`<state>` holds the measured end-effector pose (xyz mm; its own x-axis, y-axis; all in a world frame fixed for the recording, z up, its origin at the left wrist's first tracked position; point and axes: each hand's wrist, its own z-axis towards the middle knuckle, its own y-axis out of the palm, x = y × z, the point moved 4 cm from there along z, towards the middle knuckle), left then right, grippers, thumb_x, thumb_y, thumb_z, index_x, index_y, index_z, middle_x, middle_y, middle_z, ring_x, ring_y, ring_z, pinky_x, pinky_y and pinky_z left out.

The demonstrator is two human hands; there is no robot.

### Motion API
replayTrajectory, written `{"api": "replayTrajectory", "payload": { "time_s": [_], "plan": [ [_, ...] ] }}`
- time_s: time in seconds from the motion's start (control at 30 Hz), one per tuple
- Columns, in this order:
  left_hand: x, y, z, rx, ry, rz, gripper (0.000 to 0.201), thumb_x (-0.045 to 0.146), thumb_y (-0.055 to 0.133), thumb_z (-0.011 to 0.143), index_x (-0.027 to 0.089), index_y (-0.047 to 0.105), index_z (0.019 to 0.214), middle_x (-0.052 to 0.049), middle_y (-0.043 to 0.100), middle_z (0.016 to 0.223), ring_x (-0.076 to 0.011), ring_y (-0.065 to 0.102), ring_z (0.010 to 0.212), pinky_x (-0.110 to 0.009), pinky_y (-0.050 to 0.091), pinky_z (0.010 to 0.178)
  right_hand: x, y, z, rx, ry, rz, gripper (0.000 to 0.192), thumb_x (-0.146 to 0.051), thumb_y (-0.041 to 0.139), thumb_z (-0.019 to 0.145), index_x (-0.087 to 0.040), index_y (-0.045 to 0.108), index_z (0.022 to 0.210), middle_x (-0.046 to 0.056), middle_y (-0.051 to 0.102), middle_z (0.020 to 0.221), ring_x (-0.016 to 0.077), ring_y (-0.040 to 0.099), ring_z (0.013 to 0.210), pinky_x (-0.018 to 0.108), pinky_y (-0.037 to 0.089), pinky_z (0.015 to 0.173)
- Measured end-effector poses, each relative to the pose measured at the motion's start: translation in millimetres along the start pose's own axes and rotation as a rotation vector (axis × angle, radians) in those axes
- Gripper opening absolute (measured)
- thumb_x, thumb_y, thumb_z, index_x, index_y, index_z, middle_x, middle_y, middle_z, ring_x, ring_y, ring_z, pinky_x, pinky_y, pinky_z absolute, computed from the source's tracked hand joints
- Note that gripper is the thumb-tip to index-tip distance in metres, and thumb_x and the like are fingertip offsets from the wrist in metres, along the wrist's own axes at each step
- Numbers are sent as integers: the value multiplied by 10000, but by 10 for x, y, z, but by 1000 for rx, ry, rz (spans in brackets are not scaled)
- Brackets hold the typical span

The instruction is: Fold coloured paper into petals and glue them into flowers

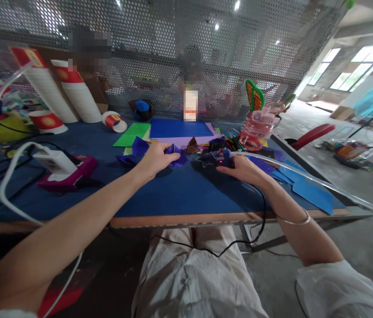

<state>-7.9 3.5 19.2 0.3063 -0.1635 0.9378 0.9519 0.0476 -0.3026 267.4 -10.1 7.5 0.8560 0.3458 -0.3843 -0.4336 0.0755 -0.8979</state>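
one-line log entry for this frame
left hand: on folded purple paper piece | right hand: gripping dark glue gun | surface: blue table

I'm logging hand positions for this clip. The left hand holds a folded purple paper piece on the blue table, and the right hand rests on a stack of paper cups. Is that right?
Not quite. The head view shows the right hand on a dark glue gun with a lit red light, not on paper cups; the paper cups stand far off at the table's back left. The left hand does hold the folded purple paper piece.
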Motion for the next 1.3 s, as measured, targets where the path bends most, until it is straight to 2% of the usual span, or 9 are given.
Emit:
{"api": "replayTrajectory", "payload": {
  "time_s": [0.13, 0.33, 0.47, 0.57, 0.67, 0.8, 0.9, 1.03, 1.3],
  "plan": [
    [-14, 14, -5, -25, 6, 13, 91, 180, 737, 661, 147, 666, 614, 15, 610, 562, -113, 534, 528, -214, 415, 501, -35, -84, -70, 38, -38, -63, 366, -537, 673, 892, -173, 678, 853, 37, 687, 779, 190, 614, 706, 291, 410, 641],
    [-65, 27, 10, -68, 15, -1, 103, 207, 723, 679, 152, 655, 625, 27, 579, 551, -111, 529, 539, -225, 400, 538, -33, -224, -231, 20, -77, -91, 335, -505, 625, 951, -194, 708, 1045, 58, 749, 943, 221, 684, 827, 312, 469, 729],
    [-71, 33, 11, -84, 25, -1, 95, 226, 721, 681, 148, 680, 645, 23, 600, 568, -113, 525, 548, -234, 394, 551, -42, -316, -507, 36, -50, -136, 313, -469, 590, 985, -205, 701, 1112, 77, 753, 1046, 249, 703, 940, 339, 495, 806],
    [-52, 47, -8, -80, 50, -4, 97, 225, 731, 665, 144, 690, 633, 10, 628, 597, -113, 534, 564, -233, 393, 552, -237, -357, -773, 30, -26, -184, 264, -407, 537, 1018, -194, 691, 1043, 89, 752, 1018, 259, 709, 922, 354, 491, 798],
    [-46, 74, -35, -100, 43, -19, 115, 250, 748, 652, 140, 720, 669, -12, 674, 651, -126, 571, 595, -234, 419, 558, -602, -299, -884, -39, -181, -31, 224, -292, 471, 1047, -202, 675, 1018, 63, 755, 983, 194, 706, 861, 303, 489, 773],
    [-28, 113, -68, -203, 27, -94, 196, 290, 770, 630, 141, 758, 757, -22, 712, 703, -136, 609, 625, -240, 476, 587, -899, -163, -586, 22, -284, 192, 195, -172, 470, 1019, -178, 663, 1051, 45, 755, 929, 144, 693, 819, 254, 489, 743],
    [-1, 113, -83, -264, 26, -121, 218, 307, 796, 612, 146, 753, 753, -13, 706, 679, -124, 600, 600, -234, 481, 587, -890, -16, -170, 38, -167, 278, 200, -104, 471, 981, -168, 660, 964, 30, 732, 816, 124, 664, 702, 243, 482, 672],
    [36, 102, -99, -304, 46, -133, 227, 301, 821, 612, 153, 758, 773, -23, 733, 716, -134, 635, 626, -251, 523, 636, -845, 181, 194, -69, -8, 550, 167, -159, 522, 969, -191, 631, 846, 1, 684, 712, 104, 603, 550, 216, 472, 524],
    [103, 106, -144, -363, 132, -62, 234, 326, 817, 659, 151, 776, 809, -51, 772, 794, -172, 694, 712, -286, 573, 724, -836, 332, 152, -230, 103, 1010, 177, -278, 753, 850, -164, 640, 773, -29, 642, 634, 85, 600, 555, 181, 495, 507]
  ]
}}
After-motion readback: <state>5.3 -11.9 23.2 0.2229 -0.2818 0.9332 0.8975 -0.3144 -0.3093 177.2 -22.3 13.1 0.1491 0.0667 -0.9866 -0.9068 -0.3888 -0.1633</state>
